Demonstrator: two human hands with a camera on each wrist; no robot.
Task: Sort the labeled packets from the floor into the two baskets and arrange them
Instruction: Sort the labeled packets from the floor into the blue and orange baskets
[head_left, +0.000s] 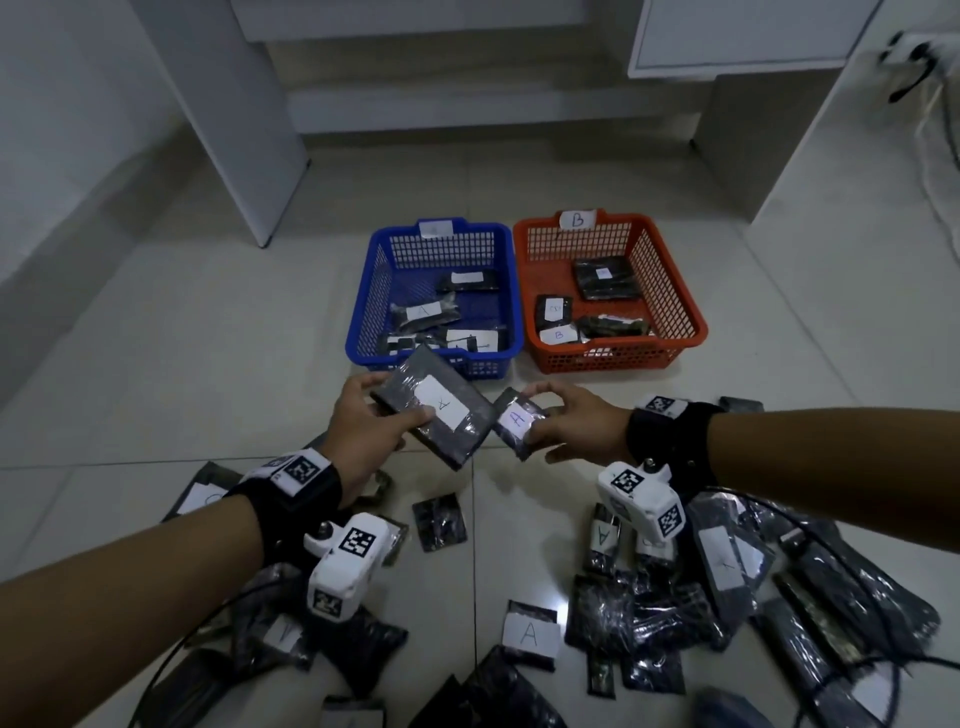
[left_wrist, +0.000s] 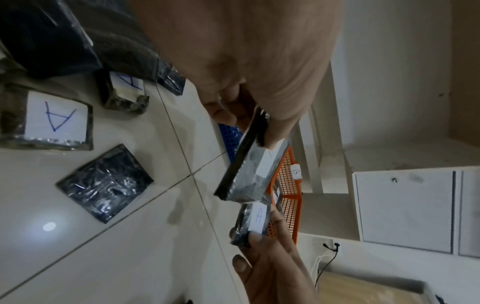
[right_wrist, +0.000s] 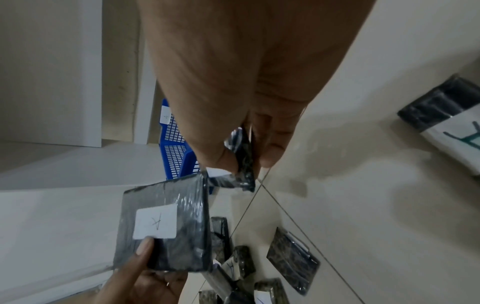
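My left hand (head_left: 363, 421) grips a large dark packet (head_left: 434, 410) with a white "A" label, thumb on top, held above the floor in front of the blue basket (head_left: 363, 306). My right hand (head_left: 561, 421) pinches a smaller dark packet (head_left: 517, 423) also labelled "A", right beside the large one. The left wrist view shows the large packet (left_wrist: 249, 164) edge-on with the small packet (left_wrist: 255, 220) below it. In the right wrist view the small packet (right_wrist: 242, 156) sits between my fingers and the large packet (right_wrist: 163, 226) is lower down. The orange basket (head_left: 685, 312), tagged "B", stands to the right of the blue one.
Both baskets hold a few labelled packets. Many dark wrapped packets (head_left: 649, 613) lie scattered on the tiled floor near me, several showing "A" labels (head_left: 530, 631). White cabinet panels (head_left: 228, 119) stand behind the baskets, and a cable (head_left: 930, 156) hangs at the right wall.
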